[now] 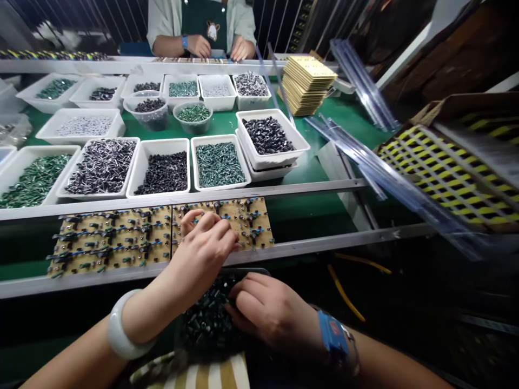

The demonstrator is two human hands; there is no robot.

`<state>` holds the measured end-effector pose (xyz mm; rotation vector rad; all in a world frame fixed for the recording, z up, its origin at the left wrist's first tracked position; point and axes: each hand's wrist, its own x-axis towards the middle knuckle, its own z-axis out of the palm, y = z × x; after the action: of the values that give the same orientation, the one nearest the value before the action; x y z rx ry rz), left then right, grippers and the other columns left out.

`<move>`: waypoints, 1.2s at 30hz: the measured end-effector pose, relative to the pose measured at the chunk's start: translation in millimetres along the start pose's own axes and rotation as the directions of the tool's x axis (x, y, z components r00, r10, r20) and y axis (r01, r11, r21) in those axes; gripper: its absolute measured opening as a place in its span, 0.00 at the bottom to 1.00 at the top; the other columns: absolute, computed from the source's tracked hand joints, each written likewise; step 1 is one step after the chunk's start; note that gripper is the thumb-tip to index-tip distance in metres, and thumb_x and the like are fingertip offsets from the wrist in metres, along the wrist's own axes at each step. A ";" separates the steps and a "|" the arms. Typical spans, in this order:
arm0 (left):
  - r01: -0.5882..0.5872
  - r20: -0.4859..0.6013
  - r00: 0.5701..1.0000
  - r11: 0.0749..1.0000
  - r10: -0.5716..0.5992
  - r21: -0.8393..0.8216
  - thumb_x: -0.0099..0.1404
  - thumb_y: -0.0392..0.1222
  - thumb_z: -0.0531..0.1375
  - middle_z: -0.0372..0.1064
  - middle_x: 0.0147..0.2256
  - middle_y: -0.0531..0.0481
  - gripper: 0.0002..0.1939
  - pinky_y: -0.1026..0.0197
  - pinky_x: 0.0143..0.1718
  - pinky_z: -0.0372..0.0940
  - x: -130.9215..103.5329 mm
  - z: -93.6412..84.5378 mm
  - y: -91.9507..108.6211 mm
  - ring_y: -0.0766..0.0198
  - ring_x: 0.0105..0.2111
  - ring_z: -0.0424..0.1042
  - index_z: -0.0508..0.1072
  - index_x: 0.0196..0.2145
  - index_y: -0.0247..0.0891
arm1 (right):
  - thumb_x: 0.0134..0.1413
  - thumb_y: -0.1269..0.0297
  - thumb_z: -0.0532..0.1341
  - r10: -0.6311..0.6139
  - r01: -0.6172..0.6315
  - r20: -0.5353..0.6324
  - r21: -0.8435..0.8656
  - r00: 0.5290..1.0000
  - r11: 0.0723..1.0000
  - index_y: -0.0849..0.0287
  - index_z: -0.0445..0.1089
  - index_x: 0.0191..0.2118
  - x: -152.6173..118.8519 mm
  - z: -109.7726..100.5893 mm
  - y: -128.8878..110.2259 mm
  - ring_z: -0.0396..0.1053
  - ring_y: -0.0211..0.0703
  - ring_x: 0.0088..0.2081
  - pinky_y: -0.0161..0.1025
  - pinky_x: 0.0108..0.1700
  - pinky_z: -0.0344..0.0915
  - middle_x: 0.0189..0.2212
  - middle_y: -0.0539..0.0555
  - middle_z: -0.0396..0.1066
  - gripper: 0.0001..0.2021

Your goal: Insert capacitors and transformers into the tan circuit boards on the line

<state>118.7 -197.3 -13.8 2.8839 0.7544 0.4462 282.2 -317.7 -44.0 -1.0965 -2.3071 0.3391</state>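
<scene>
My left hand [206,243], with a pale bangle at the wrist, is over the right-hand tan circuit board [259,216]. Its fingers are curled and pressed together, and their tips are hidden behind the hand. A second board [117,237], dotted with small green and black parts, lies beside it on the metal rails. Nearer to me, my right hand [270,308], with a blue wristband, is at the right side of a dark tub of small dark cylindrical parts [208,319]. Its fingers are bent together at the parts; whatever they hold cannot be made out.
White trays [221,162] of green, black and silvery parts stand behind the rail [316,186]. Stacked tan boards [306,86] and clear plastic tubes [365,86] are farther back. A carton [454,173] is at the right. Across the bench sits another person [203,27].
</scene>
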 end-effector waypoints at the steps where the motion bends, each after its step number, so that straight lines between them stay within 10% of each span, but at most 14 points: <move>1: 0.005 0.001 1.000 1.000 -0.005 0.014 0.72 0.35 0.59 0.68 0.37 0.46 0.03 0.50 0.46 0.59 1.1 0.7 1.5 0.51 0.43 0.63 0.74 0.38 0.36 | 0.70 0.72 0.57 0.002 -0.002 -0.014 0.024 1.000 1.000 0.60 0.63 0.33 0.5 -0.8 -0.4 0.65 0.41 0.34 0.37 0.37 0.65 0.30 0.54 0.69 0.10; 13: 0.046 -0.140 0.989 0.998 -0.052 -0.047 0.75 0.43 0.57 0.70 0.36 0.48 0.08 0.50 0.49 0.55 -15.0 -7.9 20.0 0.55 0.40 0.64 0.72 0.39 0.37 | 0.67 0.75 0.63 0.346 -0.298 -0.255 0.208 0.903 0.932 0.59 0.73 0.53 -4.6 -51.8 31.6 0.72 0.38 0.47 0.34 0.53 0.68 0.46 0.53 0.75 0.12; 22: -0.213 0.109 0.968 0.970 0.225 -0.115 0.66 0.37 0.67 0.66 0.29 0.55 0.09 0.46 0.63 0.40 -47.5 27.4 36.4 0.59 0.37 0.62 0.70 0.30 0.40 | 0.66 0.67 0.64 0.533 -0.511 -0.268 0.152 0.802 0.846 0.55 0.75 0.48 -8.6 -67.0 73.1 0.75 0.37 0.40 0.33 0.44 0.71 0.42 0.48 0.77 0.07; 36: -0.276 0.172 0.941 0.955 0.291 -0.106 0.70 0.35 0.60 0.66 0.34 0.53 0.03 0.48 0.61 0.47 -48.0 8.9 36.3 0.58 0.36 0.61 0.72 0.42 0.38 | 0.65 0.73 0.62 0.416 -0.405 -0.207 0.095 0.885 0.909 0.57 0.74 0.46 -3.1 -67.3 82.2 0.72 0.38 0.42 0.36 0.46 0.70 0.41 0.50 0.74 0.07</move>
<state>98.3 -253.0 -27.1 2.9126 0.2853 0.2224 375.0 -268.7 -27.1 -1.5170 -1.8489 0.4069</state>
